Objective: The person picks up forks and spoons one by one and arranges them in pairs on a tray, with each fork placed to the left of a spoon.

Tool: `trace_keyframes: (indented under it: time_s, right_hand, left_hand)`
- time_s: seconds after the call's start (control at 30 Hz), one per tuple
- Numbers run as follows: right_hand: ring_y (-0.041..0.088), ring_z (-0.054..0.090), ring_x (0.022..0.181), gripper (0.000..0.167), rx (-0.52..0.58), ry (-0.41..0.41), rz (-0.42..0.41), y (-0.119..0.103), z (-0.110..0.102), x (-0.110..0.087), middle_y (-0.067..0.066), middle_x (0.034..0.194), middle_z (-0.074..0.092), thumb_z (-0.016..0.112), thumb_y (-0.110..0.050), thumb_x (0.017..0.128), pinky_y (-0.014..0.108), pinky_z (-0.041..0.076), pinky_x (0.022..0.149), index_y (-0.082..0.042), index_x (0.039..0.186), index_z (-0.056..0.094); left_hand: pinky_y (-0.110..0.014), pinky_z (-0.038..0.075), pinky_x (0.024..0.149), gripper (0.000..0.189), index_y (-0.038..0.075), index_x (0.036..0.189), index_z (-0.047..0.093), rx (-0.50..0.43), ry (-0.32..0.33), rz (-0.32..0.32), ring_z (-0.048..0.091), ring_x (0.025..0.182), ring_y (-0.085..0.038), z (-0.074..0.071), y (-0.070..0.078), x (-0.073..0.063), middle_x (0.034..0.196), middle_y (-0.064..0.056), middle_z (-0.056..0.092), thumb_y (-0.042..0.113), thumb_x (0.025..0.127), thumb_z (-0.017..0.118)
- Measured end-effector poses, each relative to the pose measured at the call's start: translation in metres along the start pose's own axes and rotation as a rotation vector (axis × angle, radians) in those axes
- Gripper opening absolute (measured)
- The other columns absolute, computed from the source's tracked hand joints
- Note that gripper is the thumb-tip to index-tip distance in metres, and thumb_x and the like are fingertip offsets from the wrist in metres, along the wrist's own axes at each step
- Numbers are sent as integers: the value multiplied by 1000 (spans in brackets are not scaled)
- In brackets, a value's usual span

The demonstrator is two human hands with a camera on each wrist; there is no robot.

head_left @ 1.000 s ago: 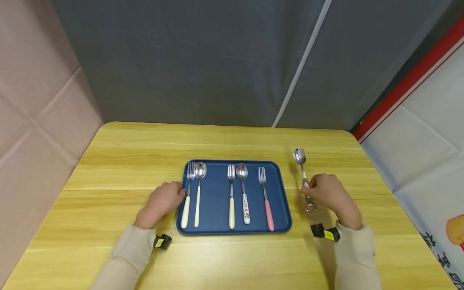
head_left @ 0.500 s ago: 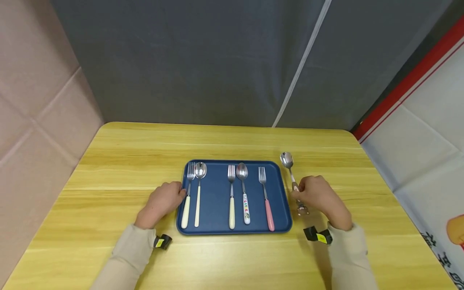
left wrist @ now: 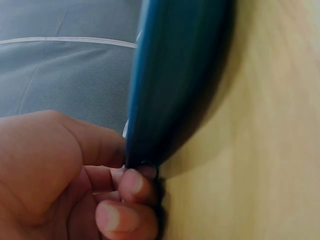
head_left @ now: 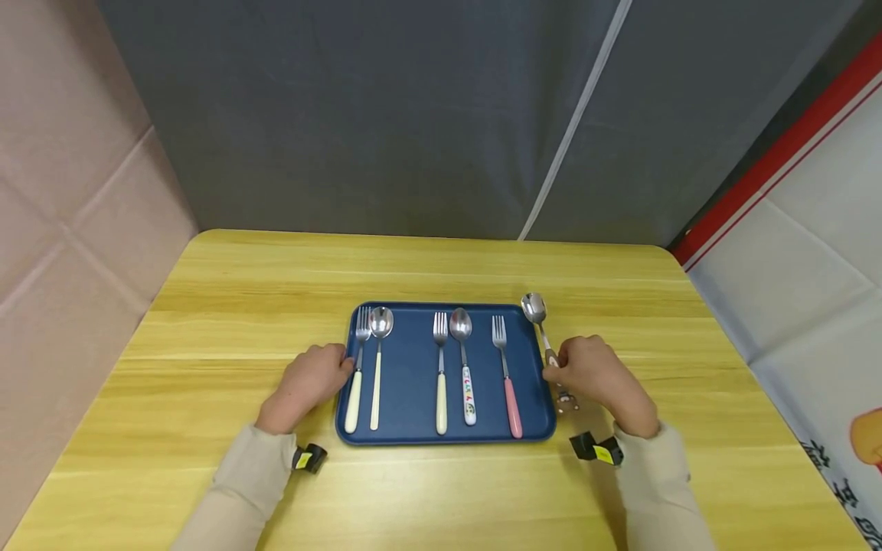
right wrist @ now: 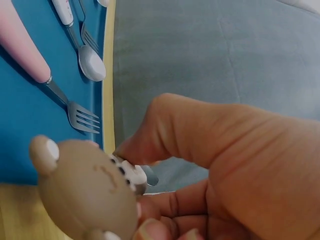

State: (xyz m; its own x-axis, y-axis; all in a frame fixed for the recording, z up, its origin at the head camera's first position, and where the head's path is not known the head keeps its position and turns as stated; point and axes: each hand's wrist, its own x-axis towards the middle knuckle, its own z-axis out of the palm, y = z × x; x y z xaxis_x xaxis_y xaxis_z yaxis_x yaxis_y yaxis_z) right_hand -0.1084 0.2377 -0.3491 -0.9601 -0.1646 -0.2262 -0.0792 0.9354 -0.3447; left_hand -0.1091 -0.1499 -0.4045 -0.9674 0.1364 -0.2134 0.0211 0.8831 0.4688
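My right hand (head_left: 601,383) pinches the brown handle of a metal spoon (head_left: 534,308) between thumb and fingers. The spoon is held over the right rim of a dark blue tray (head_left: 409,383), its bowl pointing away from me. In the right wrist view the handle's bear-shaped end (right wrist: 82,192) is close to the camera. At the tray's left edge, my left hand (head_left: 306,386) grips the rim, thumb on top and fingers below. On the tray, a pink-handled fork (head_left: 512,409) lies closest to the spoon.
A cream-handled fork (head_left: 353,405) and a thin cream-handled spoon (head_left: 375,394) lie at the tray's left. Mid-tray are another cream-handled fork (head_left: 441,405) and a spoon with a patterned white handle (head_left: 468,398). A grey curtain (head_left: 379,115) hangs behind the wooden table (head_left: 227,306).
My right hand has carried the spoon leftward, from the table's right side to the tray's right rim. The left hand keeps its grip and the tray stays in place.
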Motion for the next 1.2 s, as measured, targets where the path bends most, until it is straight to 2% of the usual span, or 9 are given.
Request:
trace_keyframes:
  time_s: [0.23,0.47,0.67,0.93,1.2]
  right_hand:
    - [18,45,50,24,6,-10,15,-2,1,0,3,54,46,65,-17,80,28,34,48,-6,63,53]
    - [16,41,47,26,23,-18,10,-7,5,1,0,51,38,64,-16,80,27,29,46,-6,60,51]
    - [17,42,49,24,34,-33,1,-13,12,4,1,53,40,64,-17,81,27,30,46,-6,62,53]
    - [12,34,43,31,55,-51,-19,-20,21,7,-4,48,33,66,-16,78,24,24,45,-10,54,47]
    - [11,34,43,33,72,-69,-24,-24,24,5,-4,48,33,66,-15,79,24,25,44,-11,53,46]
  left_hand:
    - [-34,38,47,24,7,80,57,3,-1,-3,48,54,-21,0,0,1,61,-6,49,21,98,48]
    - [-34,38,47,25,7,81,57,3,-2,-5,49,54,-21,0,0,1,62,-6,49,21,98,47]
    - [-34,38,47,25,6,82,58,7,2,-3,49,54,-22,0,-1,1,62,-7,50,21,98,47]
    - [-34,38,47,25,6,82,58,5,5,-1,49,54,-22,1,-2,1,62,-6,50,22,98,47]
    - [-34,38,47,25,6,80,58,4,13,6,48,54,-21,1,0,1,62,-6,49,21,98,48]
